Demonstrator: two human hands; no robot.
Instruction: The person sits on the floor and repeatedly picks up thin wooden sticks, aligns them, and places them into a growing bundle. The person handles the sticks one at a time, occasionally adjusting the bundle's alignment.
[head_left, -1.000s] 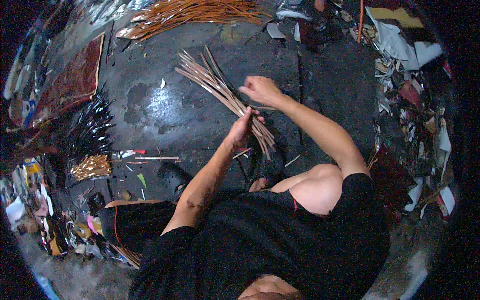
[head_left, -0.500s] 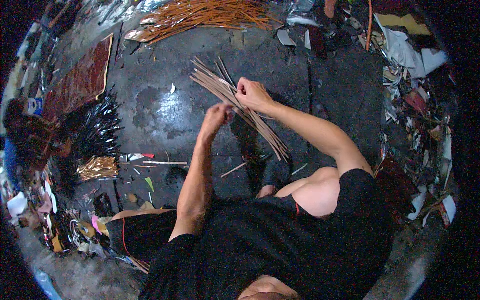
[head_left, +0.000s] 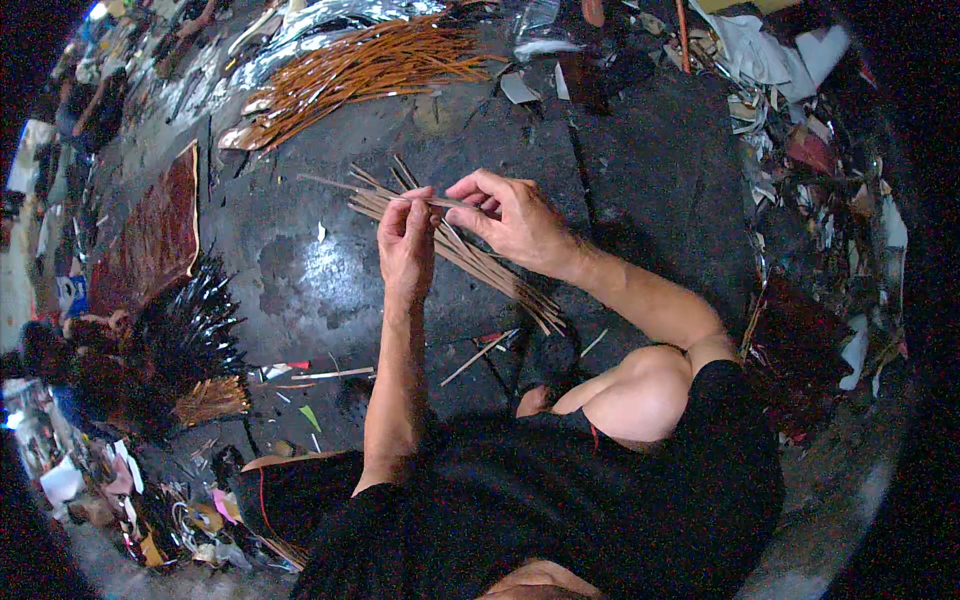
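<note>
While hands rose, one stick now pinched

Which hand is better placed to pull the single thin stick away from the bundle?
Probably the left hand: its fingers pinch the single thin stick near its free end. The right hand grips it closer to the bundle.

Dark floor bears stick bundle, orange sticks, scraps.
</note>
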